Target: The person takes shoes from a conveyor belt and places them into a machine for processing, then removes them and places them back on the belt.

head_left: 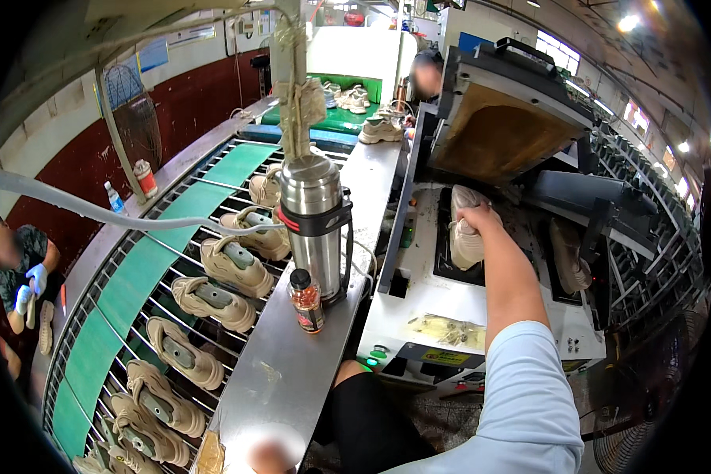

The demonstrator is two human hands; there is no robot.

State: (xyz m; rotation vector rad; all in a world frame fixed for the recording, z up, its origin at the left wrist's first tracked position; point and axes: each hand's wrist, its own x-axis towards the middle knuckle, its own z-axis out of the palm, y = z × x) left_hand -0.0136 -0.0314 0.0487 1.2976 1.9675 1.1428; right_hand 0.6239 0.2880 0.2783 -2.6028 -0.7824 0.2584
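My right hand (479, 216) is closed around the upper of a beige sneaker (467, 245). The sneaker stands on the dark pad of a white press machine (403, 316), its near end toward me. A second, darker shoe (567, 257) sits on the pad to its right. Above and behind my hand, the press's thick lid (502, 130) is raised, its brown underside showing. At the lower edge, over the metal ledge, a blurred skin-toned patch (272, 458) appears to be my left hand; its fingers cannot be made out.
Several beige shoes (213, 300) stand on the roller conveyor (193, 320) beside a green belt (126, 276). The metal ledge (272, 375) holds a steel thermos (316, 229) and small bottle (305, 304). A gloved co-worker (31, 261) is far left; another person (425, 77) stands behind the press.
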